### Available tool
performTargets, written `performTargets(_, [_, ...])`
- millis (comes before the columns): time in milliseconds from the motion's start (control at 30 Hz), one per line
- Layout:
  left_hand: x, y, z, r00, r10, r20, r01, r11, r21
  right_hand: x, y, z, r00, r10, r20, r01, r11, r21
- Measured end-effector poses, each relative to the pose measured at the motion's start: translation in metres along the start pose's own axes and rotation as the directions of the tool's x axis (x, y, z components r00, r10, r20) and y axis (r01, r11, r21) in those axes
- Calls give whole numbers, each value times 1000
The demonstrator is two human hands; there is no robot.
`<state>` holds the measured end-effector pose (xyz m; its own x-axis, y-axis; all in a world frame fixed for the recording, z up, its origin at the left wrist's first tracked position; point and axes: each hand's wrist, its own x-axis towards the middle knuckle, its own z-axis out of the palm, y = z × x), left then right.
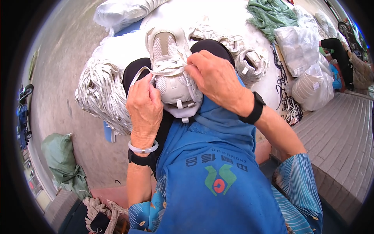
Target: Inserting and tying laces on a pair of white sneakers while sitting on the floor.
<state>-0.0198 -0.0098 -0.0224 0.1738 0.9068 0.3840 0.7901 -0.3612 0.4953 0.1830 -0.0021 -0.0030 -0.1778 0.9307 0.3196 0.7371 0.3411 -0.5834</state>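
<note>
A white and beige sneaker (172,90) rests on my lap between my knees, its toe pointing away from me and its heel tabs nearest me. White shoelace (167,69) crosses its upper, and a loop of it arches out on the left. Thumb and fingers of my left hand (145,107) pinch together beside the shoe's left side, at the end of that loop. On the other side my right hand (218,80) pinches the lace close to the eyelets. The fingertips partly cover the lace at both spots.
A thick bundle of white laces (102,87) hangs left of my knees. More laced sneakers (251,64) lie on the white surface (226,15) beyond my right knee. Clear plastic bags (298,48), a green mesh cloth (272,17) and a green sack (62,156) stand around.
</note>
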Motion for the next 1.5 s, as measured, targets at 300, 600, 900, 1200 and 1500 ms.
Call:
performTargets(300, [5, 4, 4, 995, 89, -37, -90, 996, -28, -20, -23, 4, 993, 50, 107, -13, 947, -321])
performTargets(600, [9, -1, 6, 995, 92, -34, -96, 983, -156, -17, -1, 1, 998, -59, 15, 60, 996, -73])
performTargets(900, [23, 16, -8, 977, 197, 80, -201, 979, 41, -11, -22, -7, 974, -90, 210, 166, 911, -377])
performTargets(1200, [11, 20, -15, 954, 274, -124, -286, 954, -93, 5, -21, -6, 949, -298, 102, 309, 942, -126])
performTargets(1500, [-21, 106, -84, 936, 340, 97, -154, 640, -753, -19, -65, -37, 967, -75, 245, -153, 598, 787])
